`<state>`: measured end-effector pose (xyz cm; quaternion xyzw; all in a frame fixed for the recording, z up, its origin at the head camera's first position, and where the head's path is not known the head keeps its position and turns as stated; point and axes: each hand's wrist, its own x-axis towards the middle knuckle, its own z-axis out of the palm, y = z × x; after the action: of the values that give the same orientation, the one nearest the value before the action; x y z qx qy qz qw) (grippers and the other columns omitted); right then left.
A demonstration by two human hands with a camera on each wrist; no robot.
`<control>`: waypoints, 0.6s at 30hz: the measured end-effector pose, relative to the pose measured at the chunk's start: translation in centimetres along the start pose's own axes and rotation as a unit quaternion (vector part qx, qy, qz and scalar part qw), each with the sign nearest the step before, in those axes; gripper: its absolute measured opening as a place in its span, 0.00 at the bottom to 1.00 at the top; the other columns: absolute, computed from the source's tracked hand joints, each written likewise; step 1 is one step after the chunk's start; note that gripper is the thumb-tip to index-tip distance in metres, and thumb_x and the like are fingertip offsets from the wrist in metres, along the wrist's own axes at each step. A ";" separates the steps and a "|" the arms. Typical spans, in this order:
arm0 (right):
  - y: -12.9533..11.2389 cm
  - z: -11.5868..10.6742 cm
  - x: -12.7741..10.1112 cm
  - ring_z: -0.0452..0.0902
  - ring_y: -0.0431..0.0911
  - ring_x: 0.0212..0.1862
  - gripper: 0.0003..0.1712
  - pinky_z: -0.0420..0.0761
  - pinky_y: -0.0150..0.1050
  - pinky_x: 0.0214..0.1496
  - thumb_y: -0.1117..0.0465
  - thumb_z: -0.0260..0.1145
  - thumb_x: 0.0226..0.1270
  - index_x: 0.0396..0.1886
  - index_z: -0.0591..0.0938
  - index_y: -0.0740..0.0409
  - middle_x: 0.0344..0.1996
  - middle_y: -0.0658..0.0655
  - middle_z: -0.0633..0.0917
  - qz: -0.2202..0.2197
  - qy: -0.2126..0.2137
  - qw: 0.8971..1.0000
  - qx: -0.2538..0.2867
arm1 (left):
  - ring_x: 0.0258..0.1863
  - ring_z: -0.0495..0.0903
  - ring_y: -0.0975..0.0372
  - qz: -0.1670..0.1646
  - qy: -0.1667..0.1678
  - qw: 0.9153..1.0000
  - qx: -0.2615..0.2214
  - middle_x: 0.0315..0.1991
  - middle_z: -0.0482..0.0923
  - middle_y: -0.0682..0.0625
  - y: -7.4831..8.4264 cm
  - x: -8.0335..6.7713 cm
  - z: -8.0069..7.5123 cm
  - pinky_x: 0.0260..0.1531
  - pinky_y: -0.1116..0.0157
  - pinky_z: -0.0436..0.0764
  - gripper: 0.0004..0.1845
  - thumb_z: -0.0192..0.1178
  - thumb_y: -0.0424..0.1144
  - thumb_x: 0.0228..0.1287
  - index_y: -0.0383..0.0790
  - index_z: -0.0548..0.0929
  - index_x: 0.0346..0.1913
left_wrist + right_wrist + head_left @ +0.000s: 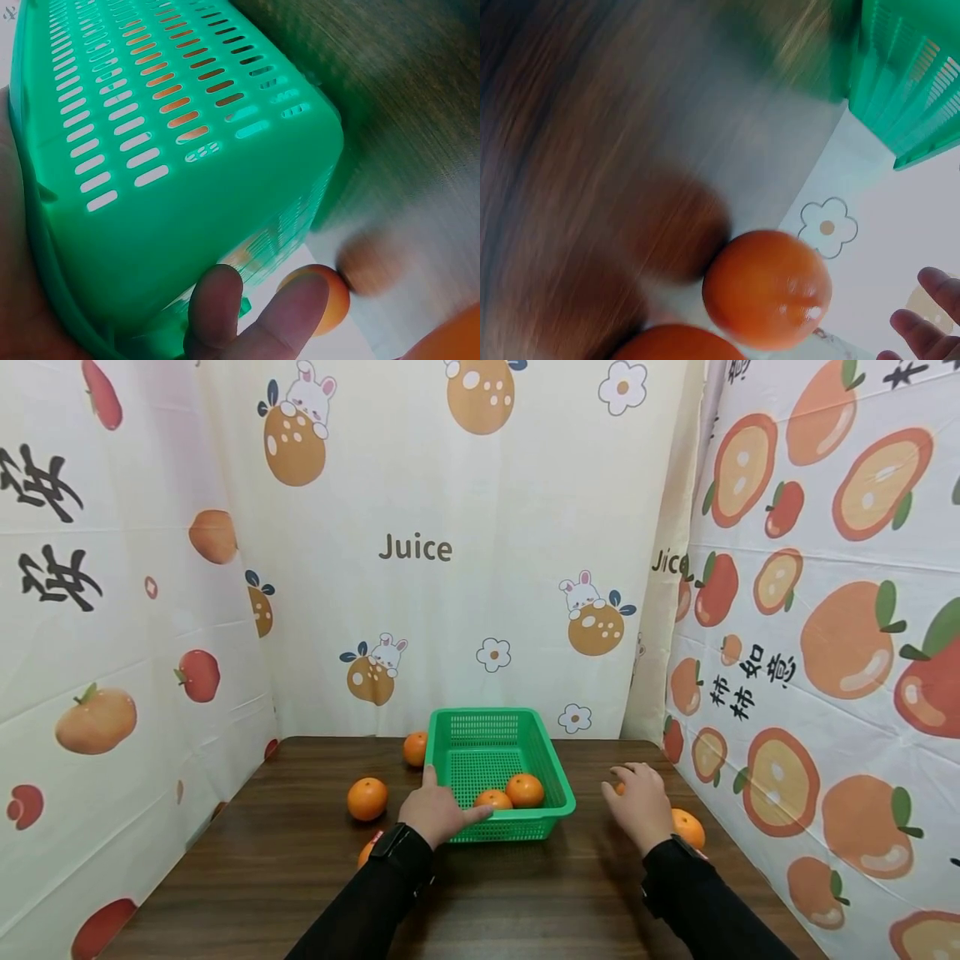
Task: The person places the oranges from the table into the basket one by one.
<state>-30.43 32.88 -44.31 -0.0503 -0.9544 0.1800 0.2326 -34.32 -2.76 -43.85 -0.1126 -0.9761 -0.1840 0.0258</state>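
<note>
A green plastic basket [558, 777] with slotted walls holds two oranges, one orange [525, 790] beside another [491, 798] near its front. My left hand [435, 814] grips the basket's front left corner, thumb along the front rim. In the left wrist view its fingertips [216, 304] show beside the green wall [187, 217]. To the right, my right hand [641, 806] hovers with spread fingers over an orange [620, 788], which it mostly covers. A second orange [687, 829] lies by that wrist. Both oranges show in the right wrist view, the farther orange [766, 289] apart from the fingers [922, 334].
Left of the basket, an orange [367, 799] lies on the dark wooden table [300, 860]. Another orange [415, 749] sits at the basket's back left, and one [367, 853] is partly hidden by the left sleeve. Printed fabric [465, 593] stands behind and along both sides.
</note>
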 end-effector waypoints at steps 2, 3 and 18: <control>0.0 -0.5 -0.1 0.66 0.74 0.73 0.27 0.67 0.71 0.74 0.51 0.65 0.77 0.65 0.84 0.66 0.68 0.74 0.78 0.007 -0.006 1.000 -0.010 | 0.19 0.76 0.57 0.000 0.000 1.000 -0.003 0.86 0.49 0.32 0.0 0.0 0.0 0.22 0.61 0.73 0.45 0.55 0.83 0.62 0.39 0.90 0.28; 0.2 -0.6 -0.1 0.66 0.74 0.73 0.27 0.67 0.71 0.74 0.51 0.65 0.77 0.65 0.83 0.66 0.68 0.74 0.78 0.010 -0.009 1.000 -0.016 | 0.19 0.76 0.57 0.001 0.000 1.000 -0.003 0.86 0.49 0.31 -0.1 0.0 0.0 0.22 0.61 0.72 0.45 0.55 0.83 0.62 0.39 0.90 0.29; 2.5 -1.5 0.1 0.55 0.77 0.77 0.29 0.66 0.78 0.68 0.51 0.61 0.77 0.69 0.81 0.63 0.72 0.75 0.73 0.045 -0.034 0.998 -0.034 | 0.24 0.79 0.56 0.006 0.008 1.000 -0.009 0.85 0.51 0.30 -0.1 0.0 0.0 0.27 0.58 0.79 0.53 0.57 0.82 0.61 0.32 0.87 0.61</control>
<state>-29.82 35.74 -43.94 -0.0948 -0.9641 0.1596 0.1898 -34.32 -2.88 -43.88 -0.1173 -0.9735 -0.1935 0.0334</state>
